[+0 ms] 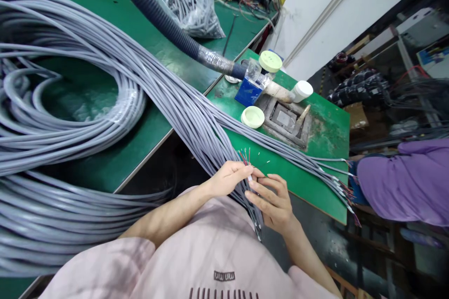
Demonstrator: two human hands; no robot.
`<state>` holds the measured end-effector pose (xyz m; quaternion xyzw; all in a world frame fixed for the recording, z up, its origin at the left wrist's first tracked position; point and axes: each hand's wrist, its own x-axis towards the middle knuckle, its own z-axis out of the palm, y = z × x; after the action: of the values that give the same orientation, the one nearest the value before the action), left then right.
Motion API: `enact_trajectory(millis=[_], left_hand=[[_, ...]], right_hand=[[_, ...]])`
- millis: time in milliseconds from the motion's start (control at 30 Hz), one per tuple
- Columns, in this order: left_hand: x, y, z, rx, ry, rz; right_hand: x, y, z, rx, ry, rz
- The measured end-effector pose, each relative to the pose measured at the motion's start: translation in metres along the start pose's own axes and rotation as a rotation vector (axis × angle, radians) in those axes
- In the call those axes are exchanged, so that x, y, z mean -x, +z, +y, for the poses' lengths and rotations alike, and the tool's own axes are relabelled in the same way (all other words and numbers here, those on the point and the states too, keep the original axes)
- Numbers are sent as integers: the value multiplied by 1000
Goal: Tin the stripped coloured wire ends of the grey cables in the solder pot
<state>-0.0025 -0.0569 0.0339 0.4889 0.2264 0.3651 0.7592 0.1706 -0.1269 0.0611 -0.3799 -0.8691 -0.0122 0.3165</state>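
A grey multi-core cable end with thin coloured wires (246, 155) fanned out at its tip is pinched in my left hand (229, 178), thumb on top. My right hand (275, 203) is close against it from the right, its curled fingertips at the wires just below the tip. Its thumb is mostly hidden. Beneath both hands passes a thick bundle of grey cables (196, 135), whose lower ends hang near my shirt.
Large grey cable coils (129, 98) cover the left table. On the green board (326, 205) are a solder pot (286, 119), a pale round lid (252, 117), a white jar (302, 91) and more cable ends. A black hose (168, 23) crosses above. A person in purple (403, 182) is at right.
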Motion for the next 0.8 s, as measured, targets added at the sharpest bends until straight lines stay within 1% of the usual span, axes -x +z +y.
enact_trajectory(millis=[267, 500, 667, 800], left_hand=[[-1, -3, -3, 35, -25, 8], [-3, -4, -8, 85, -86, 38], [-5, -4, -10, 228, -124, 43], [-6, -2, -13, 312, -113, 105]], right_hand=[[4, 4, 1, -51, 23, -17], [7, 6, 3, -108, 54, -16], [8, 7, 4, -136, 84, 2], [8, 8, 4, -129, 98, 14]])
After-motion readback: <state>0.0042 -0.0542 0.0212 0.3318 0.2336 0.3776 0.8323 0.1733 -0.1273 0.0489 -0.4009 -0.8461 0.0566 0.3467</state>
